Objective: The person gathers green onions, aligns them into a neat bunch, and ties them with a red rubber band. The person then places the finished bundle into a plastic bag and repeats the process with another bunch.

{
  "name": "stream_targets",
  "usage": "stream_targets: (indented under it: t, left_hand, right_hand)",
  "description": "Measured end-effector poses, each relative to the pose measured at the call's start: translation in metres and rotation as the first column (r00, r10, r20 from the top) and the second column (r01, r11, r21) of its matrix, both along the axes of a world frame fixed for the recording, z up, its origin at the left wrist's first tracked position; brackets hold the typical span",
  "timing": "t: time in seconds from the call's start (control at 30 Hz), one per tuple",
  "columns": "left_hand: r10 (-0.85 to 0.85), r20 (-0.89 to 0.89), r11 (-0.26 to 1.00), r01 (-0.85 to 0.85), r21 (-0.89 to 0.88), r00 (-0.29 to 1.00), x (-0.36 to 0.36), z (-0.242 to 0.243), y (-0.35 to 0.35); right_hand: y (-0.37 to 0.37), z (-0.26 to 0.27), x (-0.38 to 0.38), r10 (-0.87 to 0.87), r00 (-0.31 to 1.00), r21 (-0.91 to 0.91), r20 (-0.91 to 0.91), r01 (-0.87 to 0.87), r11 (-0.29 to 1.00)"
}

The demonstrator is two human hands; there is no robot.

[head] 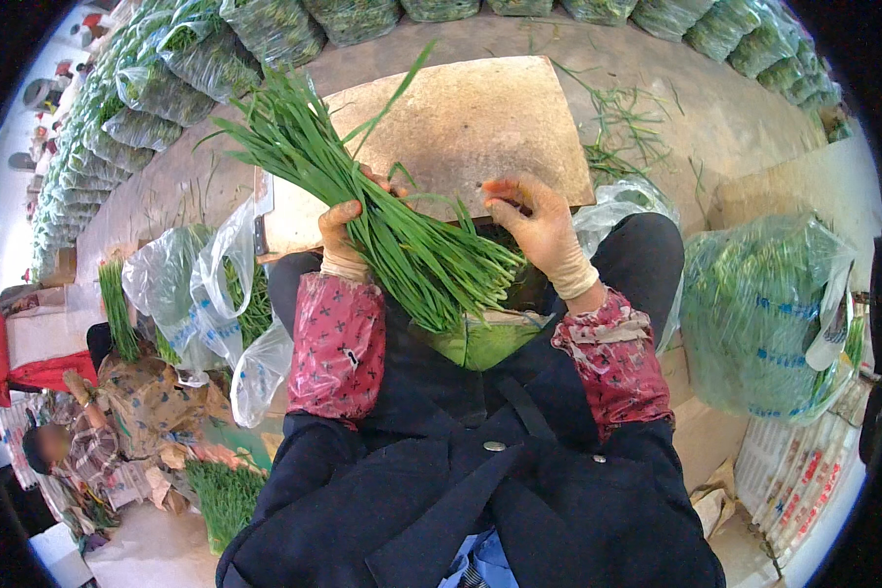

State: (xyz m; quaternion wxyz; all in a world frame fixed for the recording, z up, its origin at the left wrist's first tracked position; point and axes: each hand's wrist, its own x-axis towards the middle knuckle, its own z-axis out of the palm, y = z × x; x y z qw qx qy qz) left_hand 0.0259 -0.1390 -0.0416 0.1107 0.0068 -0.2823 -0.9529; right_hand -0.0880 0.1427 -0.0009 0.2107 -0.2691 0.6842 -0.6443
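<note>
A bundle of long green garlic chives (382,228) lies slantwise over my lap, leaf tips at the upper left and pale cut ends at the lower right. My left hand (349,224), in a pale glove with bare-looking fingertips, grips it around the middle. To the right of the cut ends, my right hand (533,220), gloved alike, is raised with thumb and fingers curled close together; whether a thin stem is between them cannot be told. Beyond both hands is a worn wooden board (470,125). A knife or cleaver (261,213) rests at the board's left edge, partly seen.
Filled plastic bags of greens (768,316) stand at the right, and more (191,287) at the left. Rows of bagged greens (279,29) line the far side. Loose leaves (632,132) litter the floor. Another person (81,448) sits at the lower left near chives (224,496).
</note>
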Motion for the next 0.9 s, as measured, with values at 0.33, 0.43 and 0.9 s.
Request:
stream_targets:
  t: [0.33, 0.43, 0.9]
  left_hand:
    - [0.184, -0.036, 0.982, -0.185, -0.027, 0.982, 0.002, -0.002, -0.02]
    - [0.213, -0.027, 0.977, -0.213, 0.01, 0.977, 0.003, -0.001, -0.022]
    - [0.214, -0.102, 0.977, -0.215, -0.001, 0.971, 0.005, -0.007, -0.027]
  right_hand:
    - [0.013, -0.023, 0.018, 0.344, 0.796, 0.464, -0.497, -0.091, 0.881]
    - [0.013, -0.027, 0.017, 0.243, 0.801, 0.349, -0.548, -0.045, 0.936]
    - [0.003, -0.023, 0.026, 0.311, 0.669, 0.435, -0.675, 0.021, 0.9]
